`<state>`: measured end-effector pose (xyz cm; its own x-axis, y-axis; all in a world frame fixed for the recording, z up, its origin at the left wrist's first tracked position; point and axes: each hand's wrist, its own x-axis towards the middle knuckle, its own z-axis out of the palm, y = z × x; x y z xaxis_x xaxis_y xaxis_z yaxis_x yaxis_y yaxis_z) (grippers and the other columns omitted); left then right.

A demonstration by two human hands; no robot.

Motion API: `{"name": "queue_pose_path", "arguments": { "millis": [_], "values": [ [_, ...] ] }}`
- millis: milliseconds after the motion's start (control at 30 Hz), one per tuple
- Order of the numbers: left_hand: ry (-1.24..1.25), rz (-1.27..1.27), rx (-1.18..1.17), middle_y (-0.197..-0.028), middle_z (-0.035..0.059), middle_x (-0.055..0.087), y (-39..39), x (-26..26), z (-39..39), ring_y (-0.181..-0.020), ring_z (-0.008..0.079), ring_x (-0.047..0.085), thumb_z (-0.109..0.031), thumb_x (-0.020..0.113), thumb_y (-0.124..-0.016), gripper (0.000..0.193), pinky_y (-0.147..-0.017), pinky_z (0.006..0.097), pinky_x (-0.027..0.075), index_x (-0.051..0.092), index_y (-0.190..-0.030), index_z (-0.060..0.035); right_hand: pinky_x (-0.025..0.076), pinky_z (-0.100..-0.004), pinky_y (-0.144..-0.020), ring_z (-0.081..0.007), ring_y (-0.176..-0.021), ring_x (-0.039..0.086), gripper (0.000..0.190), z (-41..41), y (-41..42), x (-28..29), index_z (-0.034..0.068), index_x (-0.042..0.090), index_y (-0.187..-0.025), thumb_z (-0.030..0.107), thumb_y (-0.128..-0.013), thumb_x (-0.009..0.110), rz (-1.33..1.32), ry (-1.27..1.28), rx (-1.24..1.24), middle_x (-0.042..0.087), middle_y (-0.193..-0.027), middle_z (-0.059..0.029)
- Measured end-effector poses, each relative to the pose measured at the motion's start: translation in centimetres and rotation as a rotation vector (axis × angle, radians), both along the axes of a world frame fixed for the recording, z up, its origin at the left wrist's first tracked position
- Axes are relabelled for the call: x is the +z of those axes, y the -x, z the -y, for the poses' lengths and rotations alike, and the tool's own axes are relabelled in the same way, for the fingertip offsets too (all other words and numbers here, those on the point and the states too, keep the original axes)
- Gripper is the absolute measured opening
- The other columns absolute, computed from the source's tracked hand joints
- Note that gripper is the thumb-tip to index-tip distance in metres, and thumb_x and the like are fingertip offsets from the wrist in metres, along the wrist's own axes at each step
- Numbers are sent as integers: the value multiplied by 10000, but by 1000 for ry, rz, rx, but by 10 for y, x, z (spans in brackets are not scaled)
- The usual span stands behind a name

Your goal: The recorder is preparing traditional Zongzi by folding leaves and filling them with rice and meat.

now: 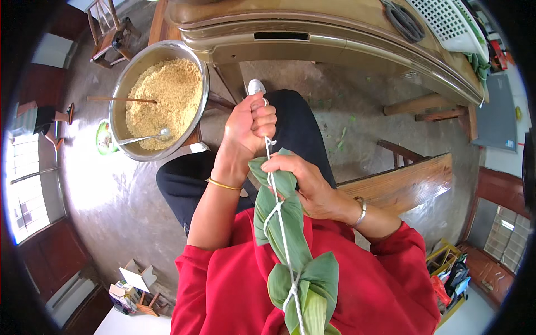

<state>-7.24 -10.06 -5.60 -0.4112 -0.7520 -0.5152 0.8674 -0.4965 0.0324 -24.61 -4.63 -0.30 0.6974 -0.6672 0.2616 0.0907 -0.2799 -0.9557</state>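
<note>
My left hand [252, 123], with a gold bracelet at the wrist, is a fist around a white string [286, 247] pulled taut toward my chest. Below it, my right hand [310, 182] grips the uppermost green leaf-wrapped bundle [285, 181], its thumb beside the string. Further leaf bundles hang along the same string: a long one [282, 230] tied with a knot, and another [322, 274] near my red shirt. What is inside the leaves is hidden.
At the left a steel basin [115, 125] holds pale yellow grain [167, 96], a wooden stick [121, 99] and a metal spoon [146, 137]. A brown table [356, 54] with a white plastic basket [444, 21] stands ahead. A wooden bench [402, 182] is on my right. A person [44, 119] is far left.
</note>
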Motion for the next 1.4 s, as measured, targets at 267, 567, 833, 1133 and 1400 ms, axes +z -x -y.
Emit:
{"name": "queue_pose_path", "arguments": {
  "millis": [267, 567, 833, 1133, 1400],
  "values": [
    [13, 1, -66, -526, -54, 289, 12, 3, 7, -396, 44, 215, -256, 455, -928, 367, -325, 189, 152, 325, -594, -176, 436, -227, -800, -65, -957, 500, 472, 2, 14, -3, 73, 413, -1215, 97, -815, 663, 413, -1126, 385, 519, -1046, -8],
    [216, 95, -353, -740, 100, 586, 41, -28, -17, -623, 245, 598, -332, 402, -955, 414, -574, 363, 514, 466, -617, -102, 421, -227, -813, -68, -904, 505, 393, 5, 63, 26, 75, 479, -1154, 112, -815, 674, 46, -382, 232, 523, -995, 6],
    [444, 452, -580, -800, 15, 583, 53, -84, -34, -738, 105, 590, -215, 536, -901, 149, -648, 238, 492, 573, -859, -77, 415, -312, -932, -182, -1091, 512, 584, 30, 103, 36, 49, 359, -1308, 37, -800, 645, 203, -729, 341, 496, -1227, -123],
    [577, 835, -811, -874, 67, 619, 98, -34, 13, -783, 136, 616, -207, 530, -921, 179, -710, 248, 517, 576, -910, -35, 509, -254, -643, -130, -768, 604, 207, 110, 188, 91, 9, 523, -1080, 50, -878, 530, 160, -291, -464, 617, -910, -90],
    [499, 869, -770, -854, 58, 616, 104, -32, 22, -768, 135, 608, -212, 531, -919, 174, -702, 257, 508, 567, -902, -43, 494, -252, -622, -148, -742, 608, 198, 242, 252, 177, -6, 557, -1019, 52, -830, 541, -113, 98, -1023, 620, -901, -99]
  ]
}}
